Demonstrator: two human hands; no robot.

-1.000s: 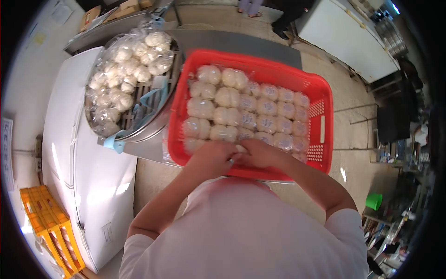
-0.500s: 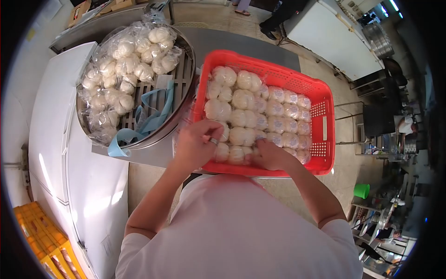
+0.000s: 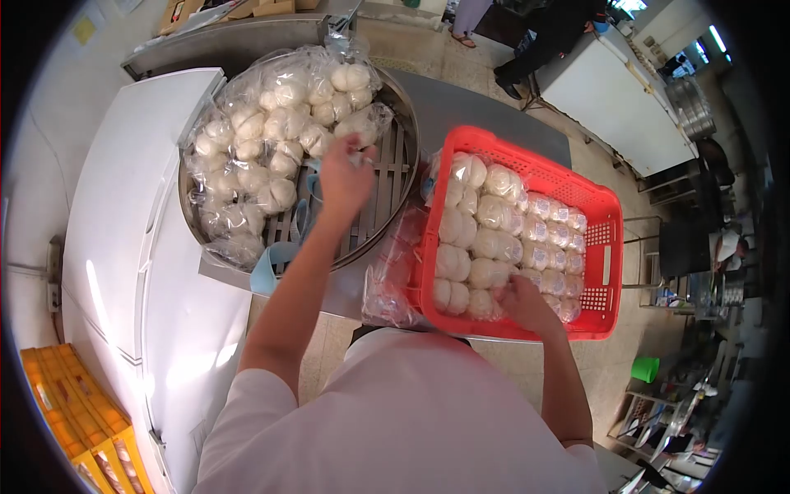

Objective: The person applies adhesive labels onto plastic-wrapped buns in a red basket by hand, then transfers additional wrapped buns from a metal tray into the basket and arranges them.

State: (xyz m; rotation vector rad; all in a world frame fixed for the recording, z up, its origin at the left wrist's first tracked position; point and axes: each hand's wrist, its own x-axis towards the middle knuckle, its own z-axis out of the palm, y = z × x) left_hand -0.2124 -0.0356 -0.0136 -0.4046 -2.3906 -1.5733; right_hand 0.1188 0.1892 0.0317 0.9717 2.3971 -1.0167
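Observation:
White round buns in clear plastic bags are heaped over much of a round metal steamer tray with a slatted base. My left hand reaches over the tray, its bent fingers apart beside the nearest bag of buns; whether they touch the plastic is unclear. Rows of bagged buns fill most of a red plastic crate, those on the right bearing printed labels. In the crate's front part, my right hand rests with loosely spread fingers against the bagged buns.
A light blue strap hangs over the tray's front rim. Crumpled clear plastic lies between tray and crate. A white freezer stands left, above yellow crates. Near another white chest, a person in dark clothes stands behind the table.
My left hand has left the crate and swung up-left over the tray. My right hand stays at the buns in the crate. The view has shifted, moving everything rightward and slightly down.

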